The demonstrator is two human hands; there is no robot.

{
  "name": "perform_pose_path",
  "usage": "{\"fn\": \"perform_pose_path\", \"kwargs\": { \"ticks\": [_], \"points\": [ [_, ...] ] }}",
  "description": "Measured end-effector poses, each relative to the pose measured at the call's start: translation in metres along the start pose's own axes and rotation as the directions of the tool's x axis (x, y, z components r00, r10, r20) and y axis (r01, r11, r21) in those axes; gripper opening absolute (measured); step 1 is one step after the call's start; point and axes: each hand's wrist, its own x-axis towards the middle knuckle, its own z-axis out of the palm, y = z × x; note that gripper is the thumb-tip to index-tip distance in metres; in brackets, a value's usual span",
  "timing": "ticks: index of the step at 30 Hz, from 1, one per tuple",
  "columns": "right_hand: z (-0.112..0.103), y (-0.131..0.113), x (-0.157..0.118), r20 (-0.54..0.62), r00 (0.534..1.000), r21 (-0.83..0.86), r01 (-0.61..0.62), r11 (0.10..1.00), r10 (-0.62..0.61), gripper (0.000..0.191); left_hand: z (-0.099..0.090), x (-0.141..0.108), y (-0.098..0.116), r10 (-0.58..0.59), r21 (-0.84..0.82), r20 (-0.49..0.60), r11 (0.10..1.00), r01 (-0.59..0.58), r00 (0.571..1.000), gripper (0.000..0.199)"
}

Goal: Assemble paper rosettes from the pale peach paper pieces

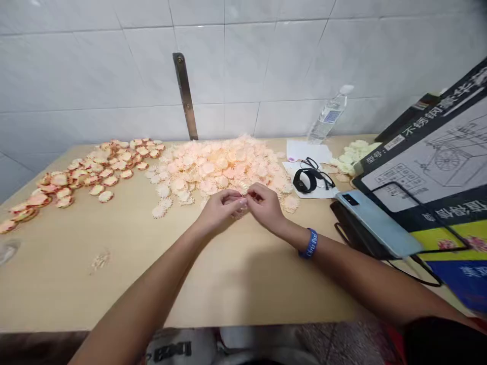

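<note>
Both my hands meet at the front edge of a large heap of pale pink, frilly petal discs (216, 162) on the wooden table (152, 284). My left hand (224, 209) has its thumb and fingers pinched on a pale petal piece (243, 188). Right beside it, my right hand (264, 203), with curled fingers, pinches the same piece from the other side. The fingertips nearly touch, and part of the piece is hidden between them. A blue wristband (311, 243) is on my right wrist.
Red-edged discs (110, 165) spread across the left. Small sticks (101, 260) lie front left. Toward the right are a bottle (329, 116), a black watch (304, 181), glasses (323, 177), pale green pieces (353, 157), a light blue phone (380, 223) and a large printed box (437, 152).
</note>
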Motion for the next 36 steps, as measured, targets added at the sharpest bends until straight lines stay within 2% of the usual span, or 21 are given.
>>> {"fn": "perform_pose_path", "kwargs": {
  "ticks": [4,8,11,13,17,21,24,28,31,34,36],
  "points": [
    [0.002,-0.003,-0.001,-0.008,1.000,-0.029,-0.017,0.999,0.016,0.024,0.001,0.002,-0.005,0.065,0.010,-0.105,0.998,-0.064,0.992,0.030],
    [0.001,-0.006,-0.002,0.061,0.998,0.017,0.010,1.000,-0.011,0.016,-0.003,0.001,-0.003,0.196,0.256,-0.076,0.951,-0.171,0.978,0.045],
    [-0.001,-0.009,-0.001,0.125,0.992,0.069,0.016,0.997,-0.025,0.015,-0.007,0.000,0.000,0.280,0.397,-0.036,0.885,-0.244,0.959,0.040],
    [-0.001,-0.009,-0.001,0.166,0.986,0.109,-0.003,0.994,-0.015,0.018,-0.009,0.001,0.001,0.258,0.391,-0.041,0.893,-0.222,0.965,0.035],
    [-0.001,-0.007,0.002,0.211,0.977,0.180,-0.075,0.981,0.036,0.020,-0.011,0.006,0.000,0.157,0.234,-0.061,0.962,-0.138,0.986,0.043],
    [0.000,-0.005,0.002,0.208,0.977,0.190,-0.080,0.978,0.039,0.018,-0.010,0.009,-0.001,0.147,0.163,-0.077,0.978,-0.133,0.986,0.036],
    [0.000,-0.005,0.001,0.208,0.978,0.166,-0.032,0.986,-0.003,0.018,-0.007,0.008,-0.001,0.153,0.214,-0.120,0.969,-0.125,0.981,0.028],
    [0.000,-0.007,0.000,0.201,0.979,0.127,0.004,0.992,-0.029,0.018,-0.006,0.004,-0.004,0.136,0.303,-0.117,0.948,-0.095,0.984,0.016],
    [0.000,-0.007,0.001,0.250,0.968,0.120,-0.066,0.991,0.034,0.018,-0.007,0.001,-0.006,0.201,0.404,-0.104,0.904,-0.143,0.974,0.015],
    [0.001,-0.006,0.002,0.288,0.950,0.124,-0.163,0.979,0.121,0.031,-0.006,-0.002,-0.006,0.278,0.477,-0.067,0.853,-0.214,0.958,0.015],
    [0.000,-0.005,0.003,0.294,0.946,0.133,-0.180,0.975,0.135,0.037,-0.003,-0.005,-0.005,0.312,0.498,-0.052,0.831,-0.246,0.949,0.017]
  ]
}}
